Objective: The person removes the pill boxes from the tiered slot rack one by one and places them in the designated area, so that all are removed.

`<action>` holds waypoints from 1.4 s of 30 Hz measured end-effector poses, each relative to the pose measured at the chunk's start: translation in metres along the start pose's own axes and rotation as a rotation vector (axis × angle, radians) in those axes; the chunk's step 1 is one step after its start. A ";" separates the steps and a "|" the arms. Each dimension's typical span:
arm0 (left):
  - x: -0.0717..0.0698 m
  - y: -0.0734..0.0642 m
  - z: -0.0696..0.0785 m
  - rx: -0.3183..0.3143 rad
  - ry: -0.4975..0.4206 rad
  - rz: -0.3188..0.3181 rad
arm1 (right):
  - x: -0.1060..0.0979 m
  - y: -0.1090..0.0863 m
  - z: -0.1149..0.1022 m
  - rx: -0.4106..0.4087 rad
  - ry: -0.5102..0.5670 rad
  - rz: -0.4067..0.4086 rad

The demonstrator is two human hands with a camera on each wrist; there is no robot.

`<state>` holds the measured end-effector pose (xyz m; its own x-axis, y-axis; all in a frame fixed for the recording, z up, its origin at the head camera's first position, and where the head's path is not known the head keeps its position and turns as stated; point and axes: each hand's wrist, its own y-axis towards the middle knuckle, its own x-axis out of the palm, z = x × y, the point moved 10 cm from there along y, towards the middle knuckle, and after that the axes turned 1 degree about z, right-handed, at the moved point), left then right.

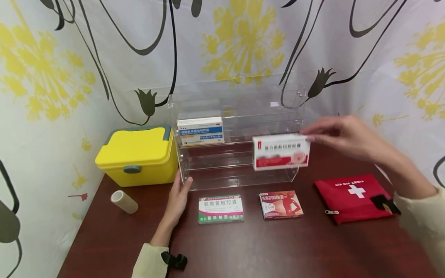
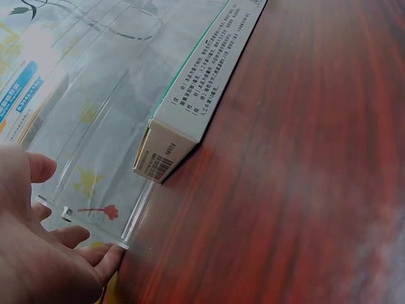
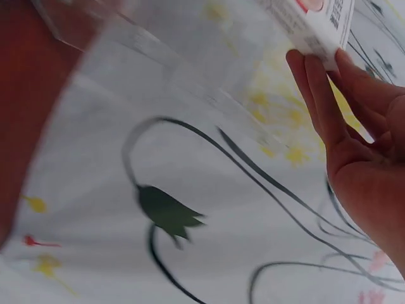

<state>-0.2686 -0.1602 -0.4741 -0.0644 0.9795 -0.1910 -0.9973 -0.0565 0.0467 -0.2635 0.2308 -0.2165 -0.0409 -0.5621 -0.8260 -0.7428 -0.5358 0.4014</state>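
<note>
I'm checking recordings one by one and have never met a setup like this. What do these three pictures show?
There is no machine here: a person works with two bare hands. The large picture comes from a camera worn on the head, looking forward and down. The other two come from cameras on the left and right wrists, each watching its own hand.

On the table stand a yellow box, a tan roll and a clear rack bearing a blue-and-white box. Nearer lie a green-and-white box, an orange box and a red pouch.

The right hand pinches a white-and-red box; the left hand holds the rack's lower left side.
</note>
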 end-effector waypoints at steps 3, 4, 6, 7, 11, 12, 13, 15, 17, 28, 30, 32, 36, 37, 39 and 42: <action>0.001 0.002 0.001 0.006 -0.007 -0.008 | 0.028 -0.028 0.005 0.001 0.133 -0.084; 0.001 0.003 0.002 0.010 -0.012 -0.012 | 0.038 -0.038 0.006 0.003 0.170 -0.110; 0.002 0.003 0.002 0.009 -0.018 -0.018 | 0.057 -0.059 0.009 0.011 0.231 -0.154; 0.002 0.003 0.001 0.004 -0.019 -0.021 | 0.066 -0.069 0.012 0.025 0.251 -0.174; 0.001 0.001 0.004 -0.007 -0.024 -0.023 | 0.104 -0.105 0.021 0.109 0.342 -0.274; 0.001 0.001 0.004 -0.013 -0.025 -0.024 | 0.112 -0.113 0.024 0.124 0.365 -0.294; 0.001 0.001 0.005 -0.009 -0.029 -0.025 | 0.120 -0.121 0.026 0.143 0.388 -0.315; 0.001 0.001 0.006 -0.007 -0.031 -0.027 | 0.134 -0.135 0.030 0.169 0.438 -0.344; 0.001 0.003 0.003 0.001 -0.032 -0.024 | 0.144 -0.145 0.033 0.174 0.484 -0.364; 0.001 0.003 0.000 0.007 -0.011 -0.001 | 0.167 -0.170 0.051 0.293 0.460 -0.381; 0.000 0.003 0.000 0.004 -0.012 0.000 | 0.168 -0.171 0.054 0.310 0.455 -0.382; 0.000 0.003 0.000 0.003 -0.016 0.002 | 0.169 -0.173 0.055 0.321 0.450 -0.380; 0.000 0.003 0.000 0.000 -0.018 0.001 | 0.170 -0.173 0.056 0.323 0.435 -0.375; 0.000 0.003 0.000 0.001 -0.017 0.000 | 0.170 -0.173 0.056 0.321 0.423 -0.373; 0.000 0.003 0.000 0.004 -0.017 -0.004 | 0.171 -0.174 0.057 0.327 0.403 -0.375; 0.000 0.002 -0.001 0.001 -0.015 -0.005 | 0.171 -0.174 0.057 0.332 0.375 -0.371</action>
<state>-0.2710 -0.1604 -0.4746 -0.0592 0.9825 -0.1767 -0.9976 -0.0518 0.0464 -0.1793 0.2638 -0.4504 0.4527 -0.5910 -0.6677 -0.8329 -0.5476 -0.0800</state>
